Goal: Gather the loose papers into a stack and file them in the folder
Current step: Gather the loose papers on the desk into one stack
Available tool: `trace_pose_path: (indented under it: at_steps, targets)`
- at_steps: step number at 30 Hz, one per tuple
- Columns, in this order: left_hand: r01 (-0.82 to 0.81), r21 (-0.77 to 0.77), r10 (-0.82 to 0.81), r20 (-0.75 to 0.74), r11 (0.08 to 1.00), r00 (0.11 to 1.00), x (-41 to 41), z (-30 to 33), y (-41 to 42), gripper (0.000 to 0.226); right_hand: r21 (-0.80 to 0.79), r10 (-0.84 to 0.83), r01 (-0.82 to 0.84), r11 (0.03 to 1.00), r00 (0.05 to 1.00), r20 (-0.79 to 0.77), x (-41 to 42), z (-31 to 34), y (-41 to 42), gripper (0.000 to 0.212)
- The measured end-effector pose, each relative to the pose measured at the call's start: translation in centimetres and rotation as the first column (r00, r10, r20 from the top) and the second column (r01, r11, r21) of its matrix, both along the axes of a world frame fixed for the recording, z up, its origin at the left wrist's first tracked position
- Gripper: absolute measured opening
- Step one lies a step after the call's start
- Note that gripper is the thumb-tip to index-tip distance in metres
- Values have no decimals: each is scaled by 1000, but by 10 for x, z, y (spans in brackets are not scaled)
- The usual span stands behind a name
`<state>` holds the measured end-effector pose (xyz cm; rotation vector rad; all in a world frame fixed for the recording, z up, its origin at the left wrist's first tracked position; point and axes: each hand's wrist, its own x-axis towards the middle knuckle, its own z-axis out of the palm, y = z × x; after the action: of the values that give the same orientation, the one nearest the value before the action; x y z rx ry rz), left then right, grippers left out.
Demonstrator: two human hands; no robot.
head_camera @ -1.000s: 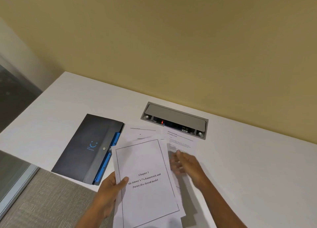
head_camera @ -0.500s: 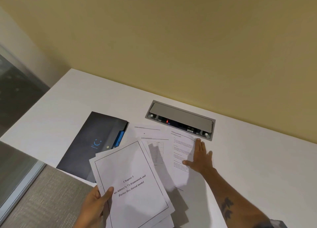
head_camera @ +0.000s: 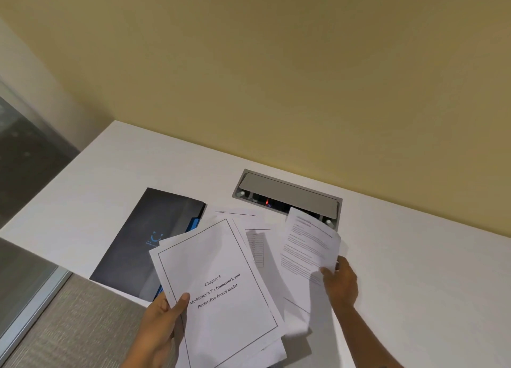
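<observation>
Papers [head_camera: 221,279] over white desk [head_camera: 414,284], yellow wall [head_camera: 276,77], glass partition [head_camera: 25,152]

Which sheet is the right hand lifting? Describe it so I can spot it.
Start at the grey cable hatch set in the white desk. Just in front of it, the right hand pinches a curling sheet. It alone carries dense paragraphs, with no border or table.

Stack [head_camera: 221,293] btm cut off; folder [head_camera: 143,246] partly hidden.

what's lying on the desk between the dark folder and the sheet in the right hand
In the head view, loose papers lie flat on the desk between the folder and the lifted sheet; one carries a table.
</observation>
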<state>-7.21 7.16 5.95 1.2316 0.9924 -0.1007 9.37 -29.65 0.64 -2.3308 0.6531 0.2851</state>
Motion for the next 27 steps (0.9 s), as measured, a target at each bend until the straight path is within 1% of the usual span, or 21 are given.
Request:
trace_pose_path:
  at_steps: [1, 2, 4, 6, 7, 9, 11, 12, 15, 17, 20, 21, 24, 27]
  targets:
    - [5, -6, -5, 16, 1000, 1000, 1, 2, 0, 29, -15, -33, 33, 999, 999, 34, -1, 1, -9, 26]
    - [14, -18, -13, 29, 1000, 999, 2, 4, 0, 27, -29, -65, 68, 997, 995, 82, -2, 2, -19, 21]
    - [44, -49, -41, 57, 998, 998, 4, 8, 0, 24, -39, -109, 118, 992, 976, 187, -3, 12, -41, 17]
    - [71, -67, -65, 86, 995, 994, 7, 12, 1, 23, -8, -118, 124, 992, 958, 263, -4, 26, -60, 9]
    - [83, -70, -76, 99, 994, 992, 8, 13, 2, 24, 18, -118, 118, 993, 950, 289, -5, 33, -68, 10]
    - [105, -71, -97, 118, 992, 988, 12, 15, 3, 32, 76, -121, 103, 992, 945, 302, -7, 48, -79, 22]
    - [126, -88, -116, 110, 988, 987, 15, 15, 4, 39, 155, -124, 82, 985, 950, 286, -10, 65, -77, 26]
    - [146, -93, -136, 106, 985, 985, 16, 14, 4, 37, 203, -122, 66, 977, 954, 274, -12, 73, -72, 24]
    - [212, -98, -199, 125, 972, 972, 20, 13, 3, 27, 370, -72, -17, 929, 972, 226, -21, 92, -41, 10]
    - [232, -153, -210, 147, 961, 967, 24, 16, 0, 29, 499, 3, -94, 861, 984, 179, -28, 98, -16, 17]
    - [264, -223, -237, 139, 938, 961, 25, 18, -4, 32, 666, 154, -174, 725, 984, 90, -41, 101, 20, 23]
    - [269, -233, -244, 130, 935, 961, 24, 18, -5, 33, 694, 197, -187, 695, 978, 67, -44, 101, 31, 24]
    - [291, -255, -274, 101, 922, 956, 20, 16, -6, 38, 727, 316, -217, 651, 949, 0, -51, 99, 56, 25]
    - [303, -270, -290, 88, 914, 953, 13, 16, -4, 47, 802, 437, -226, 553, 898, -49, -54, 95, 71, 26]
